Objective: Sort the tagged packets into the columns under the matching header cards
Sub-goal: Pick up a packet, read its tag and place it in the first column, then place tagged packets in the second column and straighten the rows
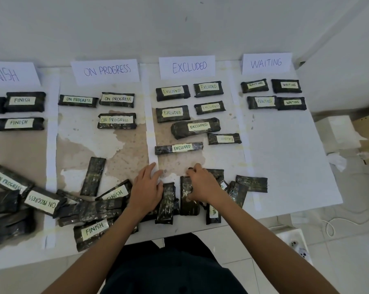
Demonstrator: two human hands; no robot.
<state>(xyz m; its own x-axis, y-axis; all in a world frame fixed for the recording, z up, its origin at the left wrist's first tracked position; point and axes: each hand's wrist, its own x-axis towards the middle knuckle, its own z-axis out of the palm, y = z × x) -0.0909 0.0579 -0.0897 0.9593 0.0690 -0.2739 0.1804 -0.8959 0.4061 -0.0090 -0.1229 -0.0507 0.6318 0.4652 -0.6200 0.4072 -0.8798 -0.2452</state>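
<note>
Packets (94, 209) in black wrap heap at the bench's (124, 145) six o'clock edge, where the right hand's (202, 185) fingers (193, 173) curl over a label-down packet (186, 200) lying twelve-to-six, while the left hand's (146, 187) straight fingers (156, 174) rest flat at its nine o'clock.

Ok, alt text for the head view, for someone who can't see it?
Both hands work a jumble of black packets at the table's near edge: the left hand rests flat on some, the right hand grips one packet. Beyond, sorted packets lie under header cards FINISH, ON PROGRESS, EXCLUDED and WAITING.
</note>
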